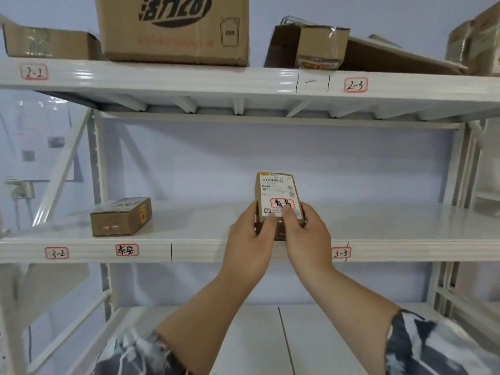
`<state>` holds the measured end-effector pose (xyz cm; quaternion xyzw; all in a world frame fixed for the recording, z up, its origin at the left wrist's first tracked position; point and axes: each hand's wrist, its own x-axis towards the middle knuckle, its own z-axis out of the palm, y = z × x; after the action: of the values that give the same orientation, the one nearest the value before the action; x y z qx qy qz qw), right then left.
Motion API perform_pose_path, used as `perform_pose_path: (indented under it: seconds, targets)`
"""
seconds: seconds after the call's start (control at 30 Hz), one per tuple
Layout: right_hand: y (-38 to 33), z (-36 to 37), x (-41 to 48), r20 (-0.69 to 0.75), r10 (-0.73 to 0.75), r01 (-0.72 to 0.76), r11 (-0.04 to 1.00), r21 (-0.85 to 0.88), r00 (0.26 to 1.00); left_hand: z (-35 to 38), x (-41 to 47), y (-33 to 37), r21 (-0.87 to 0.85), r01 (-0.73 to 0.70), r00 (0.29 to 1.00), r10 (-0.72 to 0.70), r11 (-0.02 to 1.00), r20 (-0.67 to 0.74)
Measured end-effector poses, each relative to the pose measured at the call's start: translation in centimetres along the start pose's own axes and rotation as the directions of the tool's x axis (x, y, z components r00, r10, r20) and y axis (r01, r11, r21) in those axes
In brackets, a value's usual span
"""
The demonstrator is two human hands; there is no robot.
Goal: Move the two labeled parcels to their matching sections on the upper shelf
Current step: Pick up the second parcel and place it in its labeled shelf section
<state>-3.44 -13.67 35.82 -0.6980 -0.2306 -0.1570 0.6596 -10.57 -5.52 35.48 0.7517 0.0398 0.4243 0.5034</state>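
A small brown parcel (276, 192) with a white shipping label and a red-framed handwritten tag is tilted up over the middle shelf (205, 250). My left hand (250, 236) grips its near left side and my right hand (307, 234) grips its near right side, thumbs on the label. A second small brown parcel (120, 216) lies on the same shelf at the left, above a red-framed section tag (127, 250). The shelf edge carries tags 3-2 (56, 253) and 3-3 (341, 253).
The shelf above (243, 79) is tagged 2-2 (33, 72) and 2-3 (355, 84). On it stand a large printed carton (176, 28), a flat box (51, 43) at left and an opened box (311, 46) at right. White uprights frame both sides.
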Motion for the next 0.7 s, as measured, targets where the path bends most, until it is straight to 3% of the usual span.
perform_pose_path:
  seconds: [0.3,0.7]
  targets:
    - [1.5,1.4,6.8,0.093,0.138,-0.113,0.966,-0.232,0.986,1.8,5.4,-2.7,0.225,0.127,0.991,-0.131,0.966,0.005]
    - [3.1,2.8,8.7,0.116,0.226,-0.157,0.889,-0.43,0.967,2.2,7.7,-5.1,0.463,0.156,0.985,-0.173,0.873,-0.005]
